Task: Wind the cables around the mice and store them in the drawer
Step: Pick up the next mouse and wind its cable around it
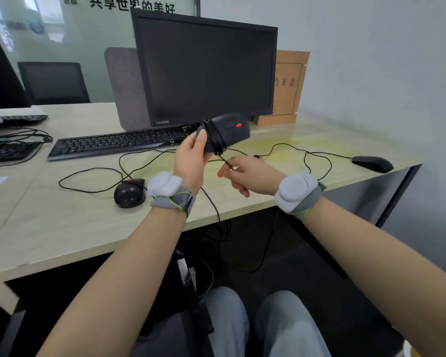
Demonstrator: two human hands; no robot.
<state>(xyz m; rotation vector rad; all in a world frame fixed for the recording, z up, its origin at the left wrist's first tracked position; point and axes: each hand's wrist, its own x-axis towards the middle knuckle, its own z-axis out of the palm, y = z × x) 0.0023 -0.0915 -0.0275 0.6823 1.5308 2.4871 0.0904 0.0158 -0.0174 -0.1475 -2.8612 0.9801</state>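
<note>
My left hand [191, 155] grips a dark mouse w/ red wheel [225, 131] up in the air at frame centre, in front of the monitor [204, 68]; fingers curled round its rear end. Several cable [215, 139] loops are wrapped round its middle. My right hand [245, 173], just below & right of it, pinches the loose cable end between thumb & fingers; the rest of the cable drops off the surface [62, 228] edge between my arms. 2nd mouse [129, 193] sits on the surface at lower left of centre, its cable lying loose in curves. 3rd mouse [372, 163] lies near the right edge, cable also unwound. Keyboard [116, 144] is left of centre, below the monitor. Drawer not in view.
</note>
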